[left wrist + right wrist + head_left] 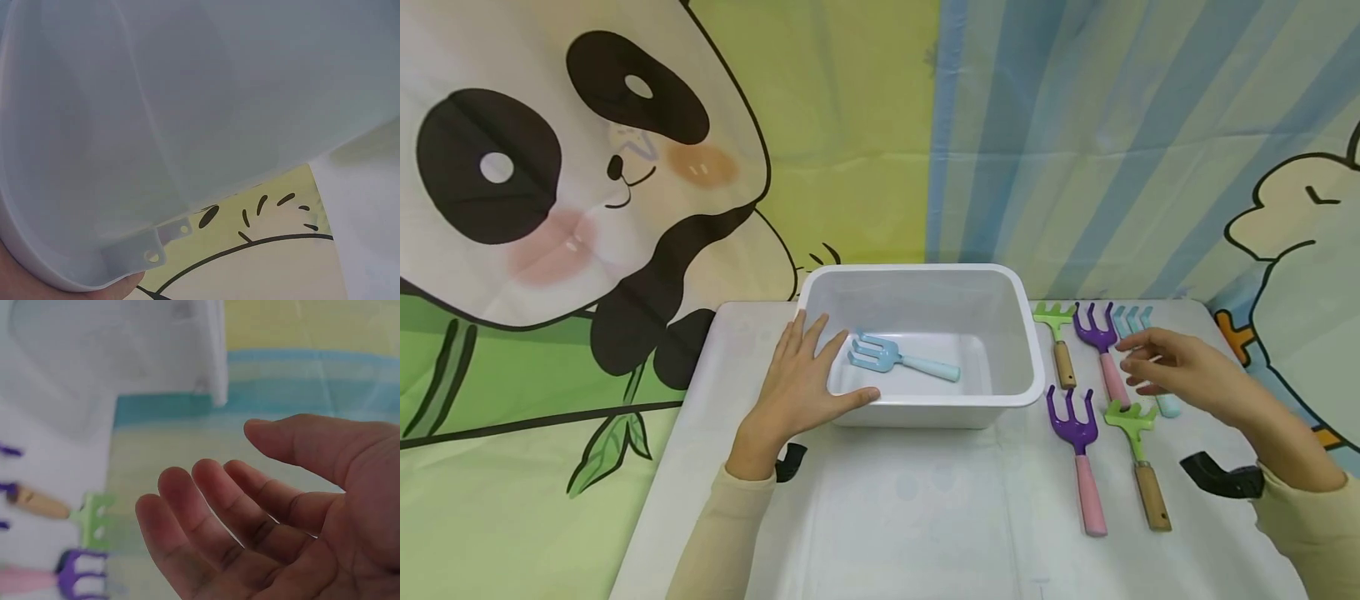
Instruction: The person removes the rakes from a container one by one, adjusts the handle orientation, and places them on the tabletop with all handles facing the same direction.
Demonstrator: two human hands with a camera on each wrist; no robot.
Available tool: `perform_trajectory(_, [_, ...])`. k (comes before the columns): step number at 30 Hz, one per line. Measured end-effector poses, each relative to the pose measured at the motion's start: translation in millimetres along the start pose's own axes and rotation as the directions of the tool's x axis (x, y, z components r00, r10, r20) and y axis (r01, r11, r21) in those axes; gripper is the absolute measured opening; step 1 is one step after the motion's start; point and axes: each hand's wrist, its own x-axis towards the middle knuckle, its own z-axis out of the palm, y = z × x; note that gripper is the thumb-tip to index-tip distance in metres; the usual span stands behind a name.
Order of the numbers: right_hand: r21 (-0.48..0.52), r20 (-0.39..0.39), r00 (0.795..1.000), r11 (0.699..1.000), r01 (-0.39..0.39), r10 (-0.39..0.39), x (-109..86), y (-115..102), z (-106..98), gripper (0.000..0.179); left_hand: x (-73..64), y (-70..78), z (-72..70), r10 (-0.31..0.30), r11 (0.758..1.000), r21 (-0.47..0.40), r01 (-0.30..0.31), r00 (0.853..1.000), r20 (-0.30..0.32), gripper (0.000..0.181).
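Note:
My left hand (pixel 801 379) rests with spread fingers on the left front part of the rim of a white plastic bin (pixel 917 417); the left wrist view shows part of that hand at the rim. Inside the bin lies a light blue hand rake (pixel 928 367), tines to the left. Over the right side of the table hovers my right hand (pixel 1187 371), fingers loosely bent and holding nothing, also seen in the right wrist view. Below it, another light blue hand rake (pixel 1168 407) is partly hidden. Just left of it lies a purple hand rake with pink handle (pixel 1112 379).
Nearer the front edge lie a second purple rake (pixel 1086 483) and a green rake with wooden handle (pixel 1150 496). Another green rake (pixel 1063 362) lies beside the bin. A printed cloth with a panda (pixel 700 183) hangs behind the white table (pixel 917 517).

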Motion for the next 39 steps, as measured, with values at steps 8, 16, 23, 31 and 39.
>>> perform_trajectory(8, [0.039,0.106,0.986,0.991,0.126,-0.129,52.1,-78.4,-8.6,0.039,0.7,-0.4,0.0,-0.007,1.000,0.009,0.007,1.000,0.010,0.106])
perform_trajectory(16, [0.096,0.246,0.954,0.984,0.151,-0.171,99.1,-131.2,0.1,0.038,1.7,-0.2,0.0,-0.002,1.000,0.004,0.002,1.000,0.012,0.106])
perform_trajectory(23, [0.119,0.374,0.912,0.984,0.134,-0.169,144.7,-154.9,25.0,0.038,1.4,-1.2,-0.2,-0.001,1.000,0.002,0.001,1.000,0.011,0.106])
perform_trajectory(31, [0.146,0.539,0.834,0.988,0.045,-0.117,197.8,-155.6,60.2,0.035,2.4,0.0,-0.4,-0.011,1.000,0.011,0.010,1.000,0.027,0.108])
perform_trajectory(39, [0.137,0.610,0.791,0.990,-0.039,-0.053,235.5,-139.0,96.9,0.038,2.1,-1.0,-0.6,-0.012,1.000,0.020,0.012,1.000,0.022,0.108])
